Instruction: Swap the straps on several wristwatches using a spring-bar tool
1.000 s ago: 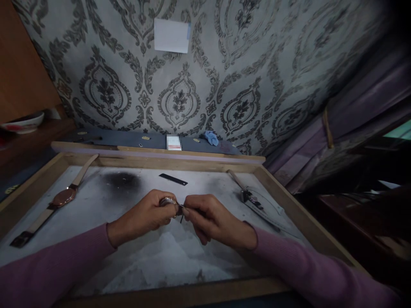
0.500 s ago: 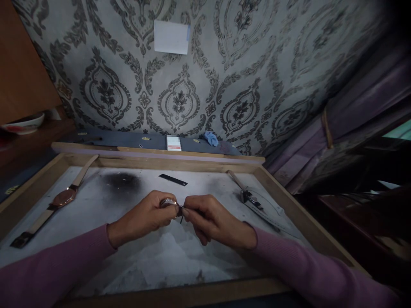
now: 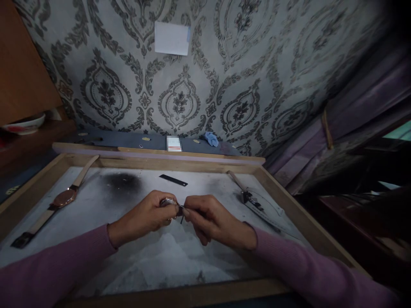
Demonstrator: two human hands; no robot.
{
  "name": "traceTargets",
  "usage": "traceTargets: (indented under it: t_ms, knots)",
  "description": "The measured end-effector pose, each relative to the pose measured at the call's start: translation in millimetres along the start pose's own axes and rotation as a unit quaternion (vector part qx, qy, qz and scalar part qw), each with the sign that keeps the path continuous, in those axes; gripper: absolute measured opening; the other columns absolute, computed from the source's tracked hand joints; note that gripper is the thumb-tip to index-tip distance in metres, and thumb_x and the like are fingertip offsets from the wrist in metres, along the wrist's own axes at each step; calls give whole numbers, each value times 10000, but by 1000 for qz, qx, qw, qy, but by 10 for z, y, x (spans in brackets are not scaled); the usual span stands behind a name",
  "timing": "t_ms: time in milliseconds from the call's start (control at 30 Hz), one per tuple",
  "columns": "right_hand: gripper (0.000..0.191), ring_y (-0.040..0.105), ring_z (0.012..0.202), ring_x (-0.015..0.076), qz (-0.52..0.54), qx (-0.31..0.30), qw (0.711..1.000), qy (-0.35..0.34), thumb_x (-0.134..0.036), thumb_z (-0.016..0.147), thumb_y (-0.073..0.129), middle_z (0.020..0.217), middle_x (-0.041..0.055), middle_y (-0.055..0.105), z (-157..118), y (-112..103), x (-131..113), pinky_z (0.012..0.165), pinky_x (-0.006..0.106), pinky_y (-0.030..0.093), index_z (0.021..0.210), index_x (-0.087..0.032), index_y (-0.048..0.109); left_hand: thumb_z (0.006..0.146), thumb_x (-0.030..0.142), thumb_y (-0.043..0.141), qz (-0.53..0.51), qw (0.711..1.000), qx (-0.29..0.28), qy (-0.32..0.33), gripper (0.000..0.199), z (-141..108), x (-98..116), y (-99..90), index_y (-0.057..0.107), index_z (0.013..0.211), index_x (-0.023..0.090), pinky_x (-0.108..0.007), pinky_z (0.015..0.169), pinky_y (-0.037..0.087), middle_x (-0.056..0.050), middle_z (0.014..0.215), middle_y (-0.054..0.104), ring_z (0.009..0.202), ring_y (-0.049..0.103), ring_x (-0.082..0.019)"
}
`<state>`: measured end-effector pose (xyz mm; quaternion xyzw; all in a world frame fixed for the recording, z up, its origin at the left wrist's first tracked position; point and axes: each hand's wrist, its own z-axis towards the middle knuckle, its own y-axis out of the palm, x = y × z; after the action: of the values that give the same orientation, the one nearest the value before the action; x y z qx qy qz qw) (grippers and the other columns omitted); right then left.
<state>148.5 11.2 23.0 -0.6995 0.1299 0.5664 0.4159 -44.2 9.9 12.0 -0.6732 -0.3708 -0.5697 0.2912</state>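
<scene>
Over the middle of the framed board, my left hand [image 3: 150, 214] is closed around a round, shiny watch case [image 3: 168, 201], with the thumb along its near side. My right hand [image 3: 210, 216] pinches something thin and narrow at the right edge of the case. Fingers hide most of it, so its kind is unclear. A short dark sliver [image 3: 182, 220] sticks out below the fingertips. The two hands almost meet at this spot. Behind them on the white surface lies a flat black strip [image 3: 173, 180], like a blade.
On the left lies a rose-gold watch [image 3: 64, 197] with a pale strap. Strap pieces and dark small parts [image 3: 248, 198] lie on the right. A raised wooden frame [image 3: 189, 163] edges the surface. Behind it sit a small white box [image 3: 174, 143] and a blue crumpled cloth [image 3: 211, 138].
The watch case is tilted slightly differently in my left hand, and its glint has shifted. Both hands stay in the same place.
</scene>
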Motion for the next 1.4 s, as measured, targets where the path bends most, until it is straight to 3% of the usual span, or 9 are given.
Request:
traceTargets:
  t_ms: [1400]
  knots:
    - [364, 476, 339, 55, 13, -4, 1000, 1, -437, 940, 492, 419, -85, 417, 0, -4, 22, 338, 119, 307, 682, -190, 418, 744, 250, 513, 9, 1000, -5, 4, 161, -7, 20, 1, 432, 615, 198, -205, 393, 148, 107, 480, 302, 432, 191, -59]
